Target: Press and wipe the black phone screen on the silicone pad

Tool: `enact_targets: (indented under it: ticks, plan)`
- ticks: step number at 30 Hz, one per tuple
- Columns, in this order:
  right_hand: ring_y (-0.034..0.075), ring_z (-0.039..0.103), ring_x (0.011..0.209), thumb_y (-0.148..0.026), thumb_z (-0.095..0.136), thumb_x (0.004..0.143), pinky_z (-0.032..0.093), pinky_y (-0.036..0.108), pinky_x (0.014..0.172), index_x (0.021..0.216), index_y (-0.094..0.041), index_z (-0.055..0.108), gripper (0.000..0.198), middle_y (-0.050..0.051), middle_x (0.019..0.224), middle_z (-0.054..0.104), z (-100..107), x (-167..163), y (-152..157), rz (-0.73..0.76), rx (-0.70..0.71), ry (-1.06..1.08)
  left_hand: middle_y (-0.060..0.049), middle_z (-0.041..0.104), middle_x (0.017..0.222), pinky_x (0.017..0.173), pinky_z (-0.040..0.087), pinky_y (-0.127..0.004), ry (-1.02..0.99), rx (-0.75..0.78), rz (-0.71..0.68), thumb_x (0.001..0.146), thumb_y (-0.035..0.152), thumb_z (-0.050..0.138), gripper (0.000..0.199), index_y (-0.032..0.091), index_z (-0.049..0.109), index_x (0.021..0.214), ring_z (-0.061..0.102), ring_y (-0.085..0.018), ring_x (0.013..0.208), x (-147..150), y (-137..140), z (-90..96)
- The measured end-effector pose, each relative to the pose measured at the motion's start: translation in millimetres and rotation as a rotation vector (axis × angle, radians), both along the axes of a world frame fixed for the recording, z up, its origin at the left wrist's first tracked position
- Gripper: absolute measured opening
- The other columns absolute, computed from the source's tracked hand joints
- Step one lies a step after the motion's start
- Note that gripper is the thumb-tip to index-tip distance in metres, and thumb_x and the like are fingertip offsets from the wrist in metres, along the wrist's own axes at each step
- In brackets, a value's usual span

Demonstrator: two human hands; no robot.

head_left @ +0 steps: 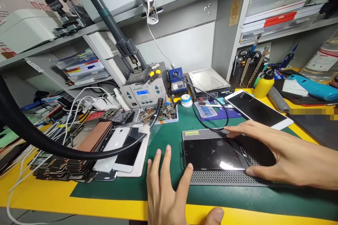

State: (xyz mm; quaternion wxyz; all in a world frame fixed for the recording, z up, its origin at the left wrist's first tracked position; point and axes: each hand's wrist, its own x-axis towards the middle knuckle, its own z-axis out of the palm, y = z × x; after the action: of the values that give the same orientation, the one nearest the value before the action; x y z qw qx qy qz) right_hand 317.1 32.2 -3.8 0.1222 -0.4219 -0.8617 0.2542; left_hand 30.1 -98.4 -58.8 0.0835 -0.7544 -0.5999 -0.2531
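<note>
Black glass, slick as anything, and that's what worries me here. The black phone (200, 154) lies face up on a grey perforated mat (211, 178), which sits on the green mat (118, 190) right of the middle of the counter (87, 206), a bit back from its near edge.

My right hand (285, 158) spans the phone's right end, thumb at the near long edge and fingertips by the far one. Those digits are apart across its width; can't tell how hard that grip squeezes, if at all. My left hand (169, 197) is spread wide, closed on nothing, with one fingertip at the near-left corner.

So, risks: if the right side pushes harder than that one fingertip resists, I reckon the phone pivots and skids towards the counter's near edge. Too much thumb on one edge could stress the glass. There's also a see-through curved edge (239, 149) under my right palm, film or reflection, can't tell; if it's film, a careless tug could crease it.

The thin black cable (227, 119) loops down near my right fingertips, so a quick move back could snag it. And the white phone (258, 109) lies just beyond that hand, easy to knock with a knuckle.
</note>
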Motion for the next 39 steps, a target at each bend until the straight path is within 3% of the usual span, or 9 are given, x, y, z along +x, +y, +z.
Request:
enact_targets:
  ticks: [8, 12, 19, 25, 28, 31, 34, 39]
  plan:
    - [0.035, 0.060, 0.125, -0.045, 0.070, 0.083, 0.055, 0.043, 0.100, 0.149, -0.036, 0.044, 0.072, 0.008, 0.143, 0.056, -2, 0, 3, 0.036, 0.012, -0.028, -0.010, 0.022, 0.167, 0.104, 0.034, -0.080, -0.049, 0.020, 0.074, 0.082, 0.054, 0.068, 0.057, 0.027, 0.062, 0.131, 0.021, -0.050, 0.149, 11, 14, 11.4]
    - [0.034, 0.059, 0.125, -0.046, 0.071, 0.081, 0.053, 0.045, 0.103, 0.146, -0.036, 0.046, 0.070, 0.008, 0.140, 0.056, -2, 0, 1, 0.020, 0.015, -0.026, -0.012, 0.021, 0.167, 0.106, 0.034, -0.079, 0.007, -0.011, 0.074, 0.083, 0.059, 0.064, 0.062, 0.023, 0.063, 0.134, 0.020, -0.050, 0.149, 11, 21, 16.0]
    - [0.031, 0.056, 0.125, -0.048, 0.073, 0.080, 0.051, 0.045, 0.104, 0.147, -0.037, 0.043, 0.075, 0.006, 0.137, 0.054, -5, 1, 2, 0.031, -0.017, 0.002, -0.019, 0.031, 0.162, 0.112, 0.032, -0.073, 0.103, -0.054, 0.051, 0.085, 0.066, 0.057, 0.068, 0.020, 0.065, 0.134, 0.024, -0.046, 0.149, 10, 37, 23.4]
    - [0.032, 0.056, 0.125, -0.044, 0.073, 0.079, 0.049, 0.045, 0.105, 0.147, -0.032, 0.044, 0.075, 0.008, 0.136, 0.054, -1, 0, 2, 0.055, -0.033, 0.012, -0.018, 0.036, 0.161, 0.115, 0.029, -0.072, 0.072, -0.196, -0.011, 0.089, 0.065, 0.053, 0.070, 0.016, 0.062, 0.138, 0.025, -0.044, 0.150, 9, 44, 34.2]
    - [0.031, 0.055, 0.124, -0.044, 0.073, 0.079, 0.049, 0.046, 0.105, 0.148, -0.032, 0.042, 0.076, 0.008, 0.136, 0.054, -2, 2, 2, 0.063, -0.034, 0.021, -0.015, 0.032, 0.164, 0.115, 0.030, -0.071, 0.070, -0.208, -0.103, 0.090, 0.058, 0.056, 0.062, 0.021, 0.060, 0.140, 0.023, -0.042, 0.152, 8, 35, 33.5]
    - [0.031, 0.056, 0.124, -0.043, 0.073, 0.079, 0.049, 0.047, 0.106, 0.148, -0.033, 0.042, 0.076, 0.007, 0.137, 0.053, -3, 3, 1, 0.059, -0.041, 0.013, -0.015, 0.032, 0.164, 0.110, 0.036, -0.073, 0.033, -0.208, -0.074, 0.090, 0.056, 0.058, 0.058, 0.030, 0.059, 0.141, 0.025, -0.043, 0.151, 8, 28, 28.1]
    - [0.032, 0.055, 0.124, -0.044, 0.073, 0.079, 0.049, 0.047, 0.106, 0.147, -0.033, 0.043, 0.075, 0.007, 0.137, 0.053, -3, 2, 2, 0.050, -0.043, 0.010, -0.016, 0.041, 0.158, 0.104, 0.041, -0.073, -0.010, -0.218, 0.017, 0.091, 0.058, 0.056, 0.053, 0.036, 0.062, 0.138, 0.031, -0.043, 0.148, 11, 28, 23.5]
    - [0.032, 0.055, 0.125, -0.047, 0.074, 0.078, 0.050, 0.045, 0.104, 0.147, -0.034, 0.045, 0.076, 0.007, 0.137, 0.054, -2, -1, 2, 0.026, -0.038, 0.009, -0.012, 0.063, 0.136, 0.109, 0.033, -0.076, -0.034, -0.167, 0.053, 0.088, 0.062, 0.056, 0.052, 0.036, 0.068, 0.131, 0.043, -0.042, 0.140, 11, 39, 20.9]
